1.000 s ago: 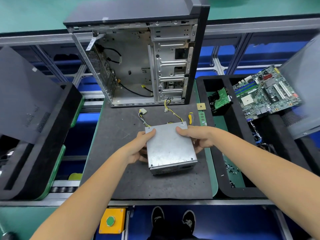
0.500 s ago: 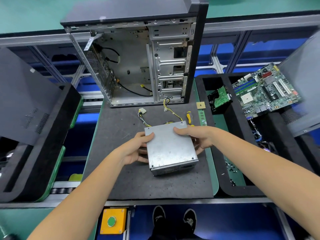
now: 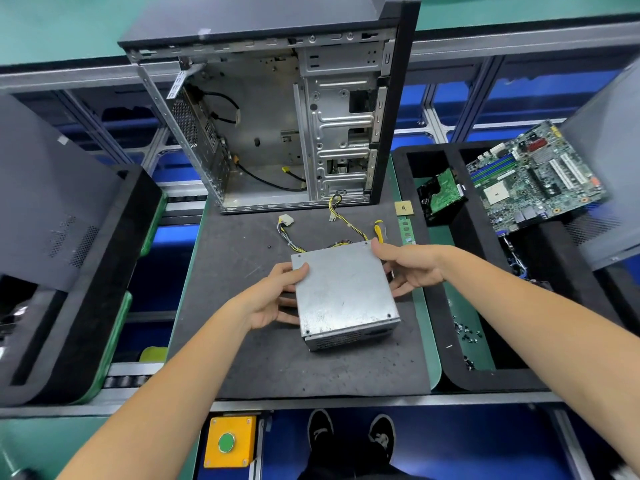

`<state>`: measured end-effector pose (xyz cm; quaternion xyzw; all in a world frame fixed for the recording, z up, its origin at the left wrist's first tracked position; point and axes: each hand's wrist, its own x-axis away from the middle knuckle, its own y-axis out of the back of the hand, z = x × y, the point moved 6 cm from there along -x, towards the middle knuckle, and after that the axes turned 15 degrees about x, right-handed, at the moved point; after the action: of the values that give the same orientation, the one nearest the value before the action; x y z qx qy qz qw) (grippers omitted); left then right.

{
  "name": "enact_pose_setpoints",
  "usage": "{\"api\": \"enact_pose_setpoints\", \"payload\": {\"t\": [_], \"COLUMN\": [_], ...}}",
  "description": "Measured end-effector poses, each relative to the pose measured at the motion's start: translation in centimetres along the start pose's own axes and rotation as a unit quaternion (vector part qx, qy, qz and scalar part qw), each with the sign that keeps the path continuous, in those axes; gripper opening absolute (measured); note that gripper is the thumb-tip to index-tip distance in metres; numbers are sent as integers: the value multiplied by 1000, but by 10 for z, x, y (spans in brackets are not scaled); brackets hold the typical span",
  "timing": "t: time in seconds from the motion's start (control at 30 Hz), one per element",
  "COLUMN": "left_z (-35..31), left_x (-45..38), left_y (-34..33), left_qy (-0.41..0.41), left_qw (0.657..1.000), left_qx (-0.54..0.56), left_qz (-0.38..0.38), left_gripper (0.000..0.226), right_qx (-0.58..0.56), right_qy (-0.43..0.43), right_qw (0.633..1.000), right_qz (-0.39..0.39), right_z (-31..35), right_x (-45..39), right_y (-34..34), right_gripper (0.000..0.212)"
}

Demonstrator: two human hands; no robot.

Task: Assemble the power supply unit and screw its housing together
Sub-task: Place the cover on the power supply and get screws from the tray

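Note:
A grey metal power supply unit (image 3: pixel 343 289) rests on the dark mat (image 3: pixel 249 358) in the middle, its vented face toward me. Yellow and black cables (image 3: pixel 346 223) trail from its far side toward the open computer case (image 3: pixel 277 109). My left hand (image 3: pixel 273 299) grips its left side, thumb on the top plate's far left corner. My right hand (image 3: pixel 408 268) holds the right side, thumb on the far right corner, fingers spread down the side. Small screw holes show at the cover's corners.
A black tray on the right (image 3: pixel 446 341) holds loose screws (image 3: pixel 467 332), a hard drive (image 3: pixel 441 195) and a motherboard (image 3: pixel 533 178). A CPU chip (image 3: pixel 403 208) and RAM stick (image 3: pixel 407 230) lie beside the mat. Black foam trays stand at left (image 3: pixel 69 306). A yellow button box (image 3: pixel 228 441) hangs below the bench.
Both hands have stayed on the unit. It has turned slightly and my left thumb has slid nearer the far left corner.

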<state>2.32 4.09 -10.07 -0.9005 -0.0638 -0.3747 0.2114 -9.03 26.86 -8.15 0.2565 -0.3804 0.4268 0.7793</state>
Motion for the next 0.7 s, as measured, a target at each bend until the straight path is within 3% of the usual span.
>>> {"api": "enact_pose_setpoints", "payload": {"t": [0.3,0.57,0.7], "left_z": [1,3,3], "left_x": [3,6,6], "left_y": [-3,-3,-2], "left_qy": [-11,-22,-22], "left_qw": [1000,1000,1000], "left_qx": [3,-10,-20], "left_qz": [-2,-2,-3], "left_gripper": [69,70,73], "right_qx": [2,32,37], "right_qy": [48,68,71], "right_qw": [999,997,996], "right_qz": [-11,-23,-32], "right_z": [-2,-4,-4], "right_x": [-3,-9,-6], "right_y": [1,0,-2], "right_gripper": [69,48,60]}}
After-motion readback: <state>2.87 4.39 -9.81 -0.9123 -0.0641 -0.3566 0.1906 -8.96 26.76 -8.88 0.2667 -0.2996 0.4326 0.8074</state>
